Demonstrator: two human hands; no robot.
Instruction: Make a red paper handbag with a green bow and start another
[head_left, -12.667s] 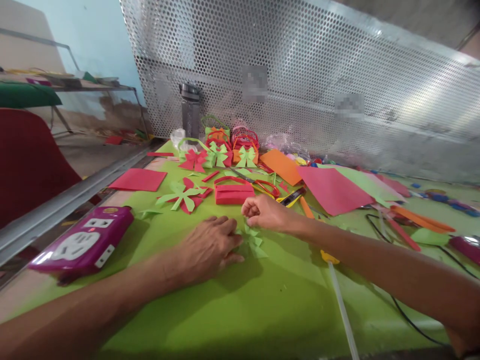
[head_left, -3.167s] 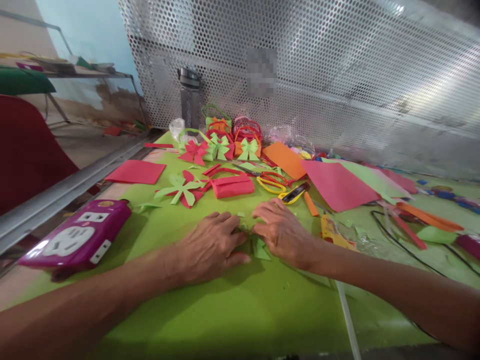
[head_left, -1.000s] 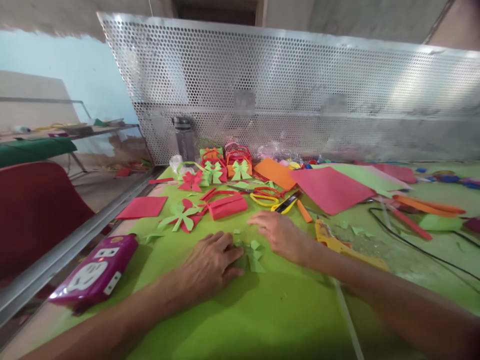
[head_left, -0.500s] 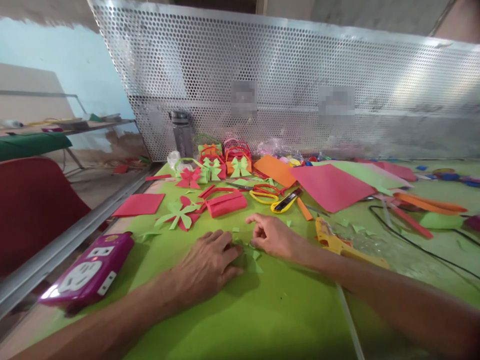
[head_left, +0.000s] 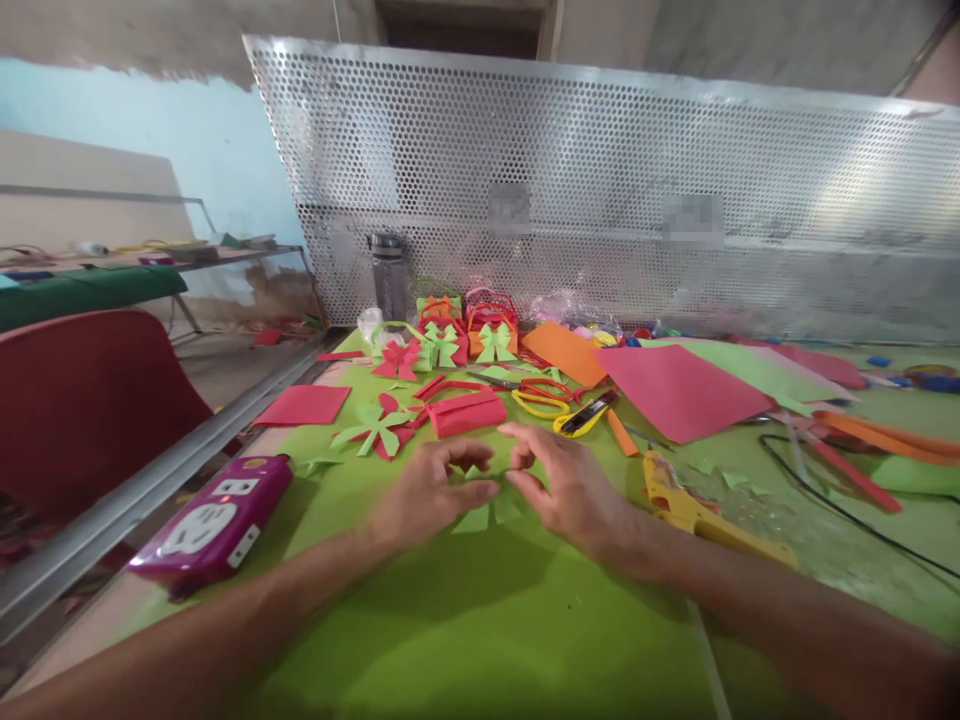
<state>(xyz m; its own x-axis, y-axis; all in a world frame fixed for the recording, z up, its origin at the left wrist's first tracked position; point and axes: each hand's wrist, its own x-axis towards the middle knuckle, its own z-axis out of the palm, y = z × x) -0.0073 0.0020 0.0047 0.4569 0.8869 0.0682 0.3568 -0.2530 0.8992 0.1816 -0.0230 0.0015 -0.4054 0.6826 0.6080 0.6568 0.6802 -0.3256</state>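
My left hand hovers just over the green tabletop, thumb and curved fingers apart, with nothing visibly gripped. Facing it, my right hand is also open, its index finger and thumb separated. Between and beneath the hands lie small green paper scraps, partly hidden by the fingers. Just beyond them sits a small red paper bag with a strip handle. Left of that bag, a green bow-shaped cutout rests over a red one. A yellow glue gun lies beside my right forearm.
A purple power strip stands at the left. Finished paper bags with bows, a bottle, scissors, a utility knife and coloured sheets lie farther back. Behind rises a perforated metal panel.
Both hands have lifted slightly from the scraps and opened, and my right hand has turned its thumb toward the left one. The camera view has shifted a little left and up.
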